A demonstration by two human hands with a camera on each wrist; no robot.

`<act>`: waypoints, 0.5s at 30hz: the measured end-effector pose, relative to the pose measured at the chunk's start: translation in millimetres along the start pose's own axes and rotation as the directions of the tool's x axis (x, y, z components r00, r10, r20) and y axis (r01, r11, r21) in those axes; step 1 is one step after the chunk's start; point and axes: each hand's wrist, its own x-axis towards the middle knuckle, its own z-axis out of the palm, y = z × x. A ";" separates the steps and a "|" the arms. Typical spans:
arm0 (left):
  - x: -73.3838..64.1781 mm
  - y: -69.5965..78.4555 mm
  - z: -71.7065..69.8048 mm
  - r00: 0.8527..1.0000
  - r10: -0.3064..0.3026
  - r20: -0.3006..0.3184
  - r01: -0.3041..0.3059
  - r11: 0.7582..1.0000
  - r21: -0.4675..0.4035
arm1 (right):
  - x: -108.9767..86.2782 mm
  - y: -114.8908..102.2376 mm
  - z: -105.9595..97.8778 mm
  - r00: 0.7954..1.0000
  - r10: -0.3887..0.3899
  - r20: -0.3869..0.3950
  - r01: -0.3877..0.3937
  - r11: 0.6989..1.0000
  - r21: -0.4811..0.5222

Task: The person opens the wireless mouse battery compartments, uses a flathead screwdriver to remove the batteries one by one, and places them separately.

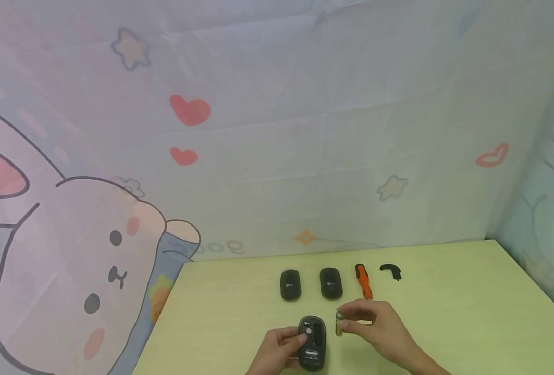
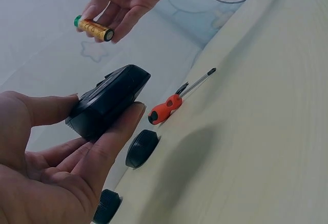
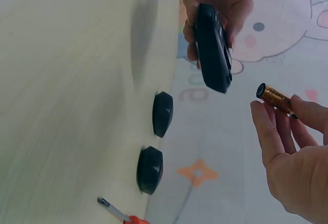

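A black computer mouse (image 1: pixel 312 355) is held underside up in my left hand (image 1: pixel 279 348), with the thumb over its bottom face and the fingers beneath. Its open battery slot (image 1: pixel 318 334) shows in the head view. To the right of the mouse, my right hand (image 1: pixel 380 330) pinches a gold and green battery (image 1: pixel 339 325) between thumb and fingers. In the left wrist view the battery (image 2: pixel 94 28) is apart from the mouse (image 2: pixel 108 101). Both are raised above the table in the wrist views.
Two more black mice, a left one (image 1: pixel 290 285) and a right one (image 1: pixel 331 283), lie farther back on the table (image 1: pixel 450 297). Beside them are an orange and black screwdriver (image 1: pixel 363 281) and a small curved black piece (image 1: pixel 391 271). A printed cloth (image 1: pixel 277 198) hangs behind.
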 end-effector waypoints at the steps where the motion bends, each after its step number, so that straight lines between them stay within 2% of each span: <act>1: 0.5 -0.1 -1.2 1.000 -0.004 -0.003 0.004 1.000 -0.001 | -0.1 -0.4 -2.0 1.000 -0.004 -0.002 0.004 1.000 0.004; 10: 2.0 0.8 -8.6 1.000 -0.025 -0.014 0.025 1.000 -0.005 | -1.0 -0.4 -18.0 1.000 -0.022 -0.021 0.023 0.999 0.043; 15: 1.1 1.1 -10.7 1.000 -0.013 0.014 0.013 0.999 -0.034 | -3.4 0.2 -26.8 0.999 -0.009 -0.034 0.010 0.999 0.032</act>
